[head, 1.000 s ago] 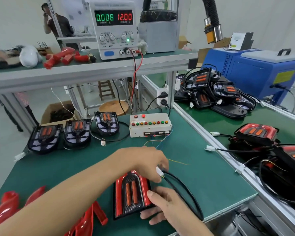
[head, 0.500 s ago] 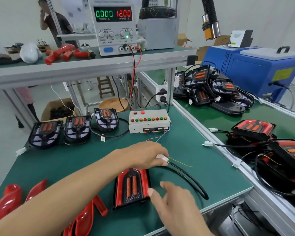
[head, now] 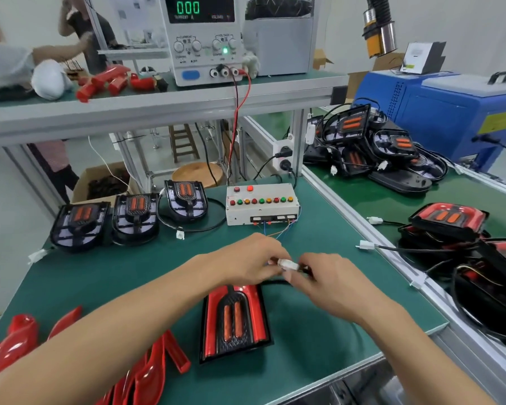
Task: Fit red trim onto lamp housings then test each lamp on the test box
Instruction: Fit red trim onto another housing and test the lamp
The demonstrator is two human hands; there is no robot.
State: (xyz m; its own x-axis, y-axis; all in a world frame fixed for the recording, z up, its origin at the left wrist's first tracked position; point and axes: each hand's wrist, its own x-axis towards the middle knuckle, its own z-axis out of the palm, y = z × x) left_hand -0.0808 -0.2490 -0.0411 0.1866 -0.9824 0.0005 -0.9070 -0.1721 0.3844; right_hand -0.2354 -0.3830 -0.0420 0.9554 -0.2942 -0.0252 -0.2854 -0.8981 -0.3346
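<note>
A lamp (head: 234, 320) with red trim fitted lies on the green bench near the front edge. Its black cable runs up to a white connector (head: 288, 263) that both hands hold above the mat. My left hand (head: 249, 258) pinches the connector from the left; my right hand (head: 330, 282) pinches it from the right. The white test box (head: 262, 204) with coloured buttons sits behind the hands, thin coloured wires trailing from its front towards them. Three black housings without trim (head: 135, 213) stand in a row left of the box. Loose red trim pieces (head: 146, 375) lie at the front left.
A power supply (head: 205, 39) stands on the upper shelf, red and black leads dropping to the test box. Piles of cabled lamps (head: 371, 147) fill the right-hand bench beside a blue machine (head: 450, 112). People stand at the far left behind the shelf.
My right hand left the lamp's front edge and came up to the white connector, which my left hand has lifted. Both hands now meet on it. The camera view has moved closer.
</note>
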